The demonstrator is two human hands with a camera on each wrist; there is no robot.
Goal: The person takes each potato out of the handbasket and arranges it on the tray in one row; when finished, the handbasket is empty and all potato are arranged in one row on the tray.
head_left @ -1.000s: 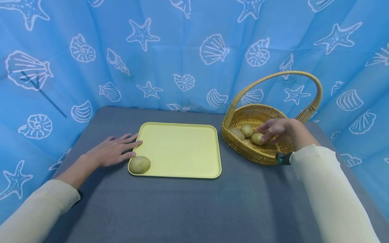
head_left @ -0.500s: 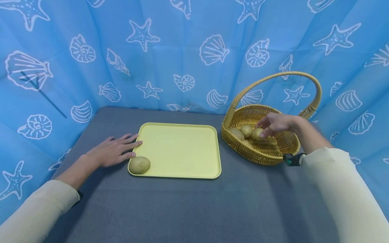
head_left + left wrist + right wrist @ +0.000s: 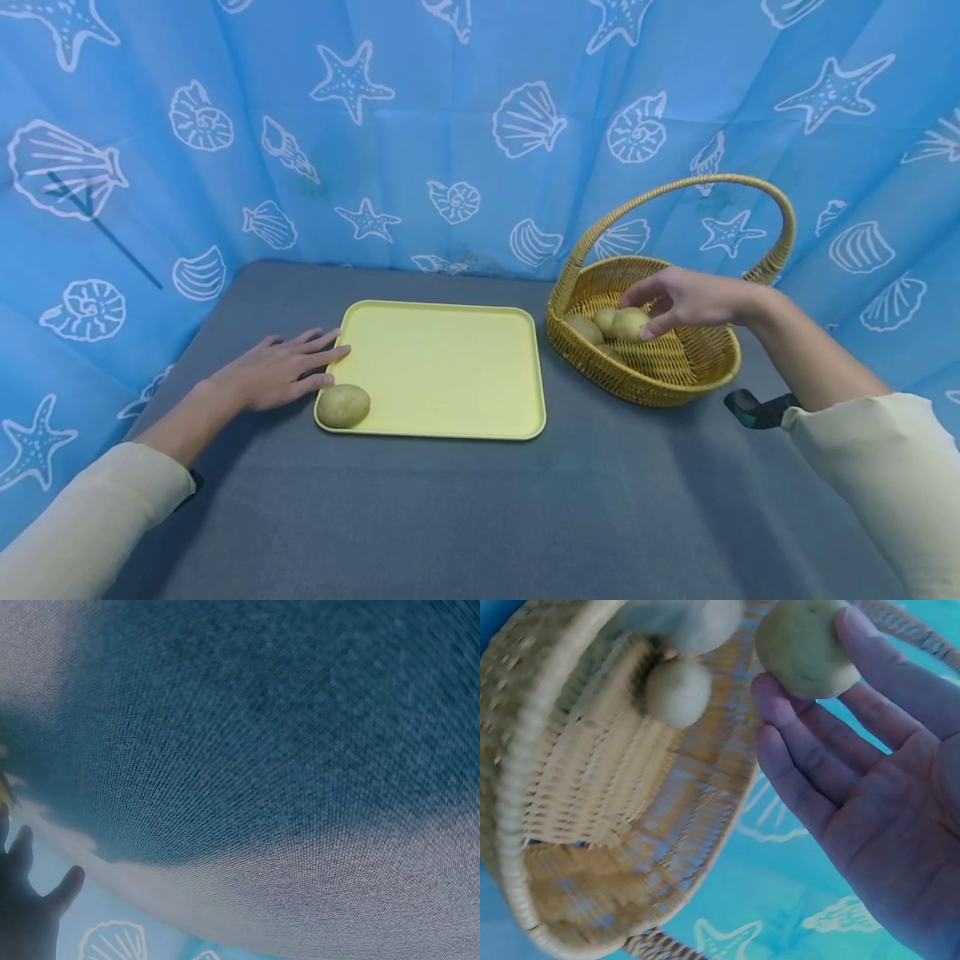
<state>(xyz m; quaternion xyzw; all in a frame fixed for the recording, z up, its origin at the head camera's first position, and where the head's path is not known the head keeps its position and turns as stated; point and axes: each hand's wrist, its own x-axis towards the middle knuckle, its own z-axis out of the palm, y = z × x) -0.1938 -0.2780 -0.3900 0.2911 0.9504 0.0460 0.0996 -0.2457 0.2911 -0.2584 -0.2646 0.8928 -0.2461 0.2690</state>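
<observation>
Potato [image 3: 343, 406] on the tray [image 3: 442, 371], another pinched over the basket [image 3: 637, 393]

From where I stand, the job looks only just begun. One potato sits on the yellow tray, tucked into its near left corner, and the rest of the tray is bare. Over on the right, the wicker basket holds the bulk of the lot: I make out three potatoes [image 3: 583, 329] lying together at its left side, one of them half hidden by the near wall. If the tray is where they are all meant to go, I'd reckon most of the work is left to do.

The person's hands are well apart. The right hand [image 3: 686, 300] reaches into the basket below the tall handle [image 3: 678, 187], thumb on one side and fingers on the other, clamped on a potato [image 3: 806, 649]. From the right wrist it seems lifted off the woven floor, though not yet out past the handle.

The left hand [image 3: 273, 372] carries nothing. It lies palm down with fingers spread, their tips over the tray's left edge, just beside the corner potato; whether they press on the rim, I can't tell. Both tray and basket stand on the grey worktop [image 3: 450, 517].
</observation>
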